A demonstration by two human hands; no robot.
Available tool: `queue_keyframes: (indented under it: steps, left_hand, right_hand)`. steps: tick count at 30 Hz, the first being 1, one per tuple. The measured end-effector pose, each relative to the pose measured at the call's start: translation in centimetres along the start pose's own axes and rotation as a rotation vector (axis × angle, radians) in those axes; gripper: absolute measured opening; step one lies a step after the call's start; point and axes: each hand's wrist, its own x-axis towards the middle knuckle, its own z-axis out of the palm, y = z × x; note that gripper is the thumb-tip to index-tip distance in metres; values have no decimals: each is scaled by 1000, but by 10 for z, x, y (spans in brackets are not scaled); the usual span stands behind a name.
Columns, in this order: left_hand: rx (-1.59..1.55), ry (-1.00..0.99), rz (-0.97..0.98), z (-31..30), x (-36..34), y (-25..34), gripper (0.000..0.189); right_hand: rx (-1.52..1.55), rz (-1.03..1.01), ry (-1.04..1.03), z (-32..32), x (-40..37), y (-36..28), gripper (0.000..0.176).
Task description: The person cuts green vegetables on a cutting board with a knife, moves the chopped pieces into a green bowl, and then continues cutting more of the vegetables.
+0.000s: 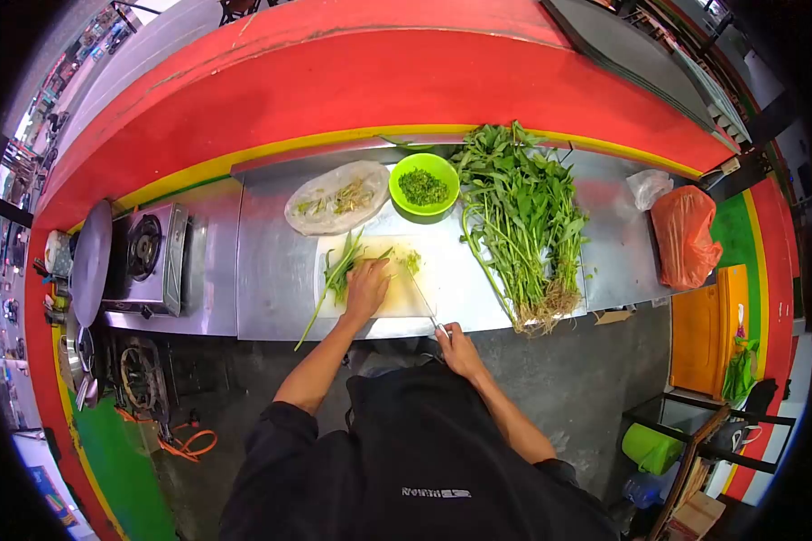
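Note:
My left hand (pixel 367 285) is closed over green stalks (pixel 336 273) on a white cutting board (pixel 406 302). In my right hand (pixel 457 349) is the handle of a knife (pixel 425 303), whose blade points up and left over the board. Small cut green pieces (pixel 411 261) lie beside the blade. Behind the board, a green bowl (pixel 424 187) holds chopped greens. To its left is a clear plastic bag (pixel 336 198) with pale trimmings on it. A large bunch of leafy greens (pixel 525 216) with roots lies right of the board.
A gas stove (pixel 146 257) stands at the counter's left end, with a round lid-like disc (pixel 92 261) beside it. An orange plastic bag (pixel 684 237) and a clear bag (pixel 648 188) sit at the right. A red wall (pixel 334 86) runs behind the steel counter (pixel 271 293).

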Motion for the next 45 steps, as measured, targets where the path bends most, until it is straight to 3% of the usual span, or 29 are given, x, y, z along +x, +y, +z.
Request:
queue_keyframes:
  steps: [9, 13, 17, 18, 28, 30, 34, 37, 41, 42, 45]
  left_hand:
    - [-97, -33, 99, 19, -6, -13, 26]
    - [-99, -46, 135, 17, -4, -15, 27]
    - [-72, -41, 142, 21, -5, -18, 32]
    - [-75, -48, 131, 21, -5, -18, 33]
    - [-92, -46, 162, 23, -4, -26, 26]
    - [-79, -43, 162, 22, -4, -24, 28]
    - [-51, -56, 157, 17, -3, -19, 31]
    - [-79, -73, 162, 16, -3, -20, 30]
    - [-148, -53, 135, 16, -4, -21, 31]
    - [-166, -27, 135, 19, -4, -23, 21]
    - [-139, -22, 147, 22, -6, -26, 19]
  right_hand:
    - [15, -72, -22, -4, -21, -33, 31]
    - [-14, -22, -27, -1, -23, -44, 32]
    - [-43, -184, 56, 8, -21, -34, 36]
    - [10, -91, -1, 2, -23, -46, 34]
    - [-35, -53, -13, 3, -20, -51, 35]
    - [-198, -138, 68, 9, -17, -48, 37]
    - [-177, -92, 31, 13, -5, -50, 35]
    - [-96, -175, 75, 13, 0, -52, 35]
    - [-21, -75, 8, 9, -4, -47, 38]
    - [-26, -71, -2, 7, -7, -48, 38]
    - [-30, -69, -2, 6, -9, -48, 37]
